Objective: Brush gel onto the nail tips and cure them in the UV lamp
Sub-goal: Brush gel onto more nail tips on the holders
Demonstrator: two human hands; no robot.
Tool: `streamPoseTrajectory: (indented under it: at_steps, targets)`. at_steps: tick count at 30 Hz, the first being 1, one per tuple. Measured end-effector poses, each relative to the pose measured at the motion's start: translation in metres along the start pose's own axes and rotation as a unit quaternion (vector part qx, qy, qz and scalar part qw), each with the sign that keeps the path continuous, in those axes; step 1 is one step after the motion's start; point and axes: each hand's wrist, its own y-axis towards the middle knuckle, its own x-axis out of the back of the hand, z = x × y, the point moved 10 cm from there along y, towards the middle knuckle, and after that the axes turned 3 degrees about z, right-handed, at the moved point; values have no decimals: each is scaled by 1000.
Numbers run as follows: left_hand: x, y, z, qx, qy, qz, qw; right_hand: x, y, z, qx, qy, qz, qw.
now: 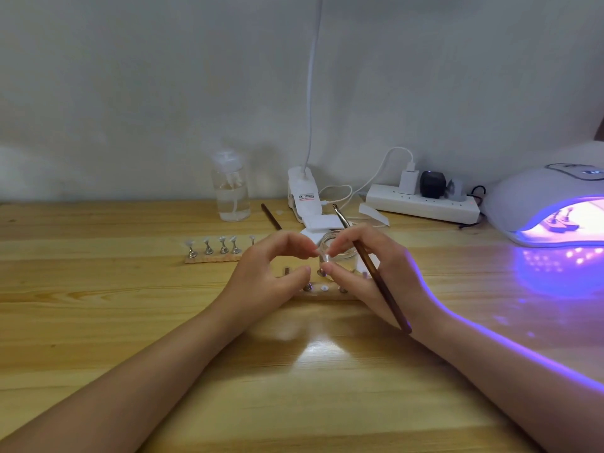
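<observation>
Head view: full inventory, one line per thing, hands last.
Table: 1, light wood, fills the foreground.
UV lamp: 1, white, glowing violet, right edge.
Power strip: 1, white, by the wall, plugs in it.
Clip lamp: 1, white, back centre.
Bottle: 1, clear, back, left of the clip lamp.
Far stand strip: 1, tan, left of the hands, at least five nail tips on pegs.
Near stand strip: 1, tan, under the hands.
Jar: 1, clear glass, behind the fingers.
Brush: 1, brown, held.
Spare brush: 1, brown, lying behind.
Left hand: fingers curled at a small clear piece.
Right hand: grips the brush.
</observation>
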Motion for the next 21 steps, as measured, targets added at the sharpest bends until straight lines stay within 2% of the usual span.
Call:
streamPoseTrajectory:
  at_steps: [5,11,21]
  targets:
    - [-4,0,9,18,-6,21,1000,4,-3,14,78,-101,-9,992]
    - [-15,-1,17,35,8,81,996,0,-4,15,93,-153,10,984]
    - [-16,-1,24,61,6,95,994,-2,-4,28,134,-188,21,973]
